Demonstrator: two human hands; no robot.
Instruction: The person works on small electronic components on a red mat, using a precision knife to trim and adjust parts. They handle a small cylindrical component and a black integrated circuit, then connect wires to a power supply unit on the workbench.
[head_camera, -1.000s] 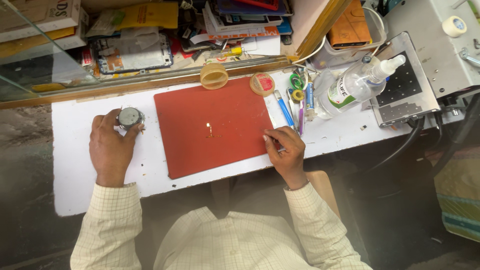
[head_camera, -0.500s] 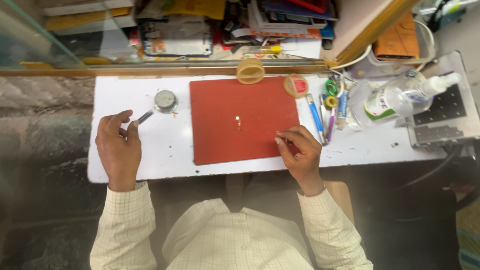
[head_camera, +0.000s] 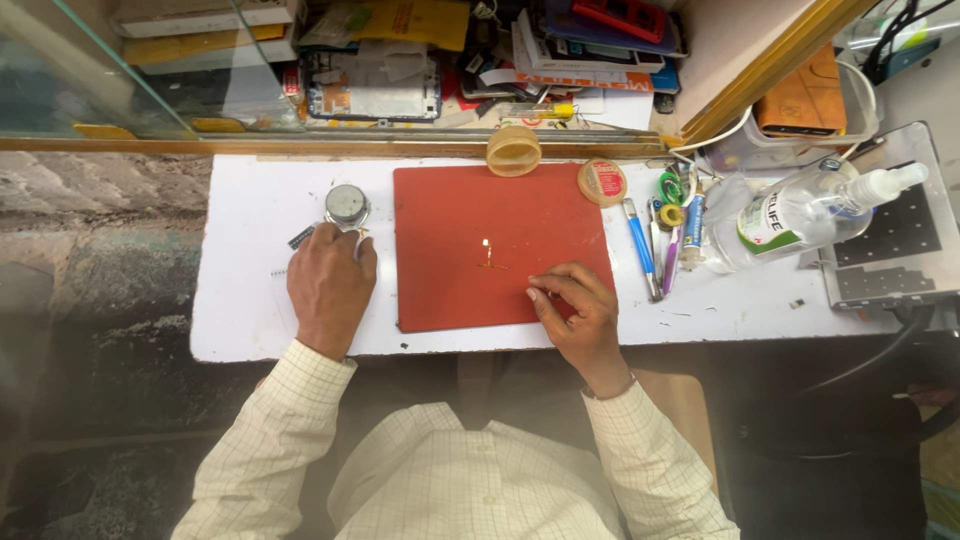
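We rest the left hand (head_camera: 330, 288) on the white counter (head_camera: 240, 330), fingers curled just below the round metal tin (head_camera: 347, 205), while the right hand (head_camera: 577, 312) pinches its fingers together on the red mat (head_camera: 450, 280), the small gold part (head_camera: 487, 255) lying untouched just above-left of them.

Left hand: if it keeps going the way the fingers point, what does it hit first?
The left hand points up the white table. The round metal tin sits right at its fingertips, so probably that first; whether they already touch is unclear.
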